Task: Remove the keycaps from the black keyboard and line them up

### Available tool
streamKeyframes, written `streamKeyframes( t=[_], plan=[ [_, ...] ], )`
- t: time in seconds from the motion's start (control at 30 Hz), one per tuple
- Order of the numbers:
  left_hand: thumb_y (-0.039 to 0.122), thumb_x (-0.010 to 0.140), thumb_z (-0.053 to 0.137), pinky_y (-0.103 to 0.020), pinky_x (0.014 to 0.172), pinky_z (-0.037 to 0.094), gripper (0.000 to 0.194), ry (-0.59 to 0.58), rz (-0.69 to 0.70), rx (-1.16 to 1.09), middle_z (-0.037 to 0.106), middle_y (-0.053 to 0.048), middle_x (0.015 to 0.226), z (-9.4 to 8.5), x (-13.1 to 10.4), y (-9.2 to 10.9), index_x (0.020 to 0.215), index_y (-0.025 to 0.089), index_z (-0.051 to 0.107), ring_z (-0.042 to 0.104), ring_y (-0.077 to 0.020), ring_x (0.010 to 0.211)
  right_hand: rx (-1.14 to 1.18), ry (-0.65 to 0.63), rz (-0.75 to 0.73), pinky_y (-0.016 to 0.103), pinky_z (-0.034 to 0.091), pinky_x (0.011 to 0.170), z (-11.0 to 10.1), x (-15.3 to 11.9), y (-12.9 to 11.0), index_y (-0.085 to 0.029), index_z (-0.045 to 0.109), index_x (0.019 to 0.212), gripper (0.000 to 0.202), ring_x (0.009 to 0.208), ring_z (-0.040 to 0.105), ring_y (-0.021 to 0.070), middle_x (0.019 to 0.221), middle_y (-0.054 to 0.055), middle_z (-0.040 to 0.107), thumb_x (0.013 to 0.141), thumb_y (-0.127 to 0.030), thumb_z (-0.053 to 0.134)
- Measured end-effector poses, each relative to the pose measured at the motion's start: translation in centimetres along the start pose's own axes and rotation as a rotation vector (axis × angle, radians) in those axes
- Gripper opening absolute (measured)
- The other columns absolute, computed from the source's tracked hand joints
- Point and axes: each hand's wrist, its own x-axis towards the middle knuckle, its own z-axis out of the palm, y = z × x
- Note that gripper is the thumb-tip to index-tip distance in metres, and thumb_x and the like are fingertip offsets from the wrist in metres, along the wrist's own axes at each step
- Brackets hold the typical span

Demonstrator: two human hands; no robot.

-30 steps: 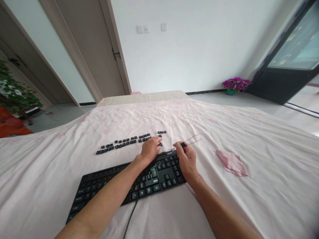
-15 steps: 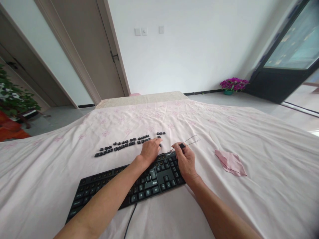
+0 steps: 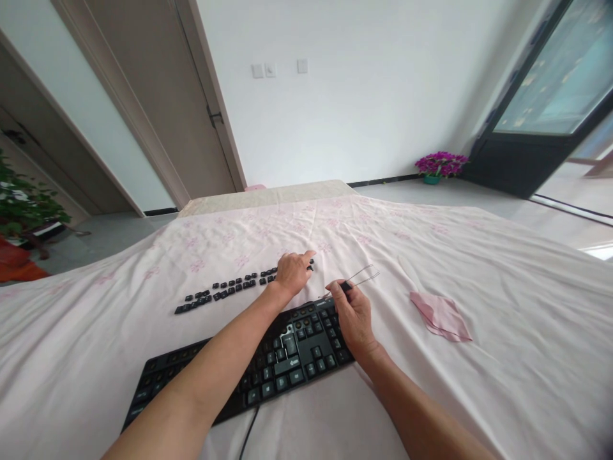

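Observation:
A black keyboard lies aslant on the cloth, partly covered by my left forearm; some of its upper keys are gone, showing bare sockets. Beyond it, loose black keycaps are laid out in two rows. My left hand is over the right end of these rows, fingers pinched low around a small keycap; its grip is partly hidden. My right hand rests at the keyboard's upper right corner, closed on the black handle of a wire keycap puller, whose wire loops stick out to both sides.
A folded pink cloth lies to the right on the pale flowered bedspread. The keyboard's cable runs toward me. Further off are a wall, doors, a flowerpot and a leafy plant.
My left hand has moved away from the keyboard, up to the right end of the keycap rows, along with a keycap. My right hand keeps the puller in nearly the same place. The view has shifted slightly.

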Motion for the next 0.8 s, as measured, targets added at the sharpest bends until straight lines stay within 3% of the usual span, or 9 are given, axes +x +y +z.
streamKeyframes(
  t=[0.27, 0.47, 0.6, 0.8],
  plan=[
    [0.021, 0.080, 0.063, -0.035, 0.089, 0.039, 0.040, -0.013, 0.065, 0.085, 0.071, -0.004, 0.088, 0.9, 0.8, 0.1, 0.120, 0.026, 0.058, 0.062, -0.0221, 0.091, -0.001, -0.018, -0.018, 0.024, 0.037, 0.057, 0.0, 0.0, -0.1, -0.019, 0.062, 0.081, 0.027, 0.060, 0.048, 0.0128, 0.065, -0.002, 0.055, 0.090, -0.042, 0.052],
    [0.025, 0.080, 0.066, -0.035, 0.090, 0.039, 0.036, -0.001, 0.069, 0.057, 0.072, -0.004, 0.094, -0.3, 0.0, 0.1, 0.116, 0.026, 0.062, 0.061, -0.0226, 0.095, 0.009, -0.010, 0.005, 0.024, 0.040, 0.060, 0.0, 0.1, -0.1, -0.019, 0.063, 0.081, 0.027, 0.062, 0.050, 0.0132, 0.065, -0.002, 0.056, 0.090, -0.042, 0.052],
    [0.021, 0.082, 0.062, -0.032, 0.089, 0.041, 0.028, 0.051, -0.009, -0.071, 0.071, -0.003, 0.103, -2.0, -2.7, 0.1, 0.110, 0.026, 0.065, 0.060, -0.0208, 0.099, -0.062, -0.138, -0.035, 0.026, 0.042, 0.067, -0.2, 0.1, -1.0, -0.019, 0.063, 0.082, 0.028, 0.069, 0.055, 0.0152, 0.072, 0.000, 0.061, 0.090, -0.042, 0.051],
    [0.021, 0.085, 0.060, -0.028, 0.083, 0.045, 0.018, 0.023, -0.123, -0.268, 0.072, 0.002, 0.098, -4.1, -9.2, -0.1, 0.098, 0.028, 0.070, 0.062, -0.0173, 0.094, -0.235, -0.318, -0.107, 0.027, 0.043, 0.068, -0.8, -0.1, -2.8, -0.019, 0.066, 0.081, 0.033, 0.071, 0.057, 0.0164, 0.074, 0.001, 0.064, 0.093, -0.040, 0.044]
  ],
)
